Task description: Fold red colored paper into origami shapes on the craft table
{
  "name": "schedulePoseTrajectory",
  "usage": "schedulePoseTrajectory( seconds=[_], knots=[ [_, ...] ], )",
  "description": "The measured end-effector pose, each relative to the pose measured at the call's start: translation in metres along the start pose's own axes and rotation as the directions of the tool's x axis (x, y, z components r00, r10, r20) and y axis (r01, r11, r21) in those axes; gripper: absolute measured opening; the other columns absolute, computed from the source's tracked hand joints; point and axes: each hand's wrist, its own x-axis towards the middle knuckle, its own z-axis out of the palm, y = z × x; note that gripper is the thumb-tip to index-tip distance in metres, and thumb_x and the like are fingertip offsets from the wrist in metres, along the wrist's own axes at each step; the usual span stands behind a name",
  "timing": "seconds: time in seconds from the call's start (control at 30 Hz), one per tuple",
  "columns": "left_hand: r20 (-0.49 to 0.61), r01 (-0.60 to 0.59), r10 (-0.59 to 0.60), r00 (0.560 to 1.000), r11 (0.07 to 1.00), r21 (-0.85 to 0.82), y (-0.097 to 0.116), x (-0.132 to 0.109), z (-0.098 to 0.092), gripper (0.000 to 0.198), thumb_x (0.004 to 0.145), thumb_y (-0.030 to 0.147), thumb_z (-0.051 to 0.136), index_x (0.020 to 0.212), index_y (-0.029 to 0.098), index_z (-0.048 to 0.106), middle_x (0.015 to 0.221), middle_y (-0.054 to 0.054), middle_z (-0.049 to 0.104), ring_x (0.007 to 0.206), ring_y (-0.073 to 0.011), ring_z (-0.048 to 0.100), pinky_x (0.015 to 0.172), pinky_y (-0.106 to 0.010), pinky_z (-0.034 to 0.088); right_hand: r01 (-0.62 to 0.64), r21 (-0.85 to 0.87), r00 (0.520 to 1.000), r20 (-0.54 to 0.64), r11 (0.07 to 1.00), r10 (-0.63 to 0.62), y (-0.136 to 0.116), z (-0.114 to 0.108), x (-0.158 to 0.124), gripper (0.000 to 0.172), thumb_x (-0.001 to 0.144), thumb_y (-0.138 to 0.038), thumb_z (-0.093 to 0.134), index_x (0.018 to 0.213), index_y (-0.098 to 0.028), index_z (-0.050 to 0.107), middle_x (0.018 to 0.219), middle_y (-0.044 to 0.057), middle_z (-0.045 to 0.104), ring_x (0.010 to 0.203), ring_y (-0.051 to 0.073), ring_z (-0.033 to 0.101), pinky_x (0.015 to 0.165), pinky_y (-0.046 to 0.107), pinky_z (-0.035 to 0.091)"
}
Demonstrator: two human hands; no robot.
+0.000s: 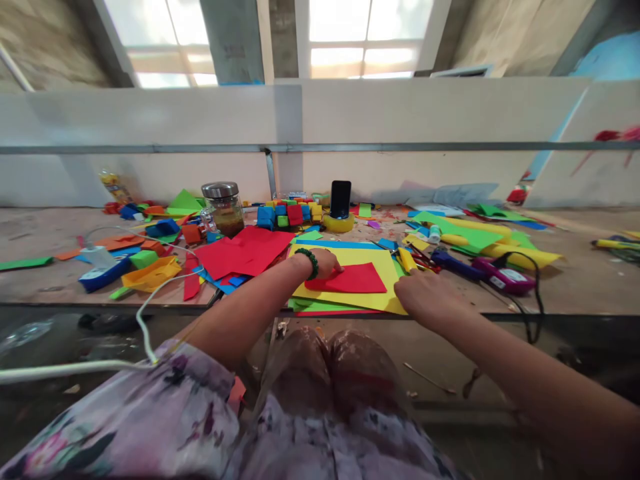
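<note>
My left hand (324, 263), with a green bead bracelet (311, 262) at the wrist, rests on the upper left of a small red paper piece (357, 280). Its fingers reach out over the paper, pressed down. Beneath lies a yellow sheet (397, 299), stacked on green and blue sheets. By the right edge of that sheet, my right hand (417, 293) is closed, knuckles up. A yellow-handled tool (407, 261) shows just beyond its knuckles; whether the hand grips it is hidden. Larger red sheets (247, 250) lie left of my left hand.
A lidded glass jar (225, 208), paper cubes (295, 215) and a phone (341, 199) on a yellow tape roll (338, 223) stand behind. A purple device (505, 276) with a dark cable lies right. A blue paper boat (107, 272) sits left. A white cable (144, 327) crosses the left side.
</note>
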Motion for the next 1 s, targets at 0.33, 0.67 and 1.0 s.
schedulePoseTrajectory(
  seconds=[0.33,0.67,1.0],
  knots=[
    [-0.106,0.068,-0.066,0.992,0.998,0.016,0.019,-0.021,0.005,0.044,0.088,0.03,0.051,0.131,0.027,0.056,0.116,-0.012,0.068,0.109,-0.0273,0.06,0.095,-0.042,0.044,0.226,0.1,0.971,-0.099,0.969,-0.217,-0.023,0.024,0.019,0.03,0.085,-0.006,0.047,0.106,-0.016,0.066,0.104,0.011,0.067,0.093,0.023,0.062,0.065,0.028,0.043],
    [-0.49,0.054,-0.042,0.87,0.998,0.01,0.081,-0.067,0.063,0.065,0.092,0.063,0.03,0.135,0.018,0.05,0.148,-0.016,0.04,0.14,-0.0324,0.03,0.112,-0.06,0.016,0.21,0.113,0.974,-0.116,0.971,-0.197,-0.022,0.034,0.018,0.028,0.089,-0.015,0.048,0.113,-0.017,0.063,0.106,0.011,0.067,0.094,0.024,0.062,0.065,0.029,0.042],
    [-0.482,0.235,-0.186,0.856,0.971,0.044,0.045,-0.124,0.077,0.062,0.089,0.065,0.037,0.129,0.021,0.056,0.146,-0.015,0.044,0.139,-0.0345,0.031,0.112,-0.06,0.018,0.198,0.141,0.979,-0.083,0.97,-0.188,-0.022,0.031,0.022,0.029,0.084,-0.007,0.045,0.101,-0.018,0.065,0.103,0.009,0.067,0.088,0.021,0.063,0.057,0.027,0.035]
  ],
)
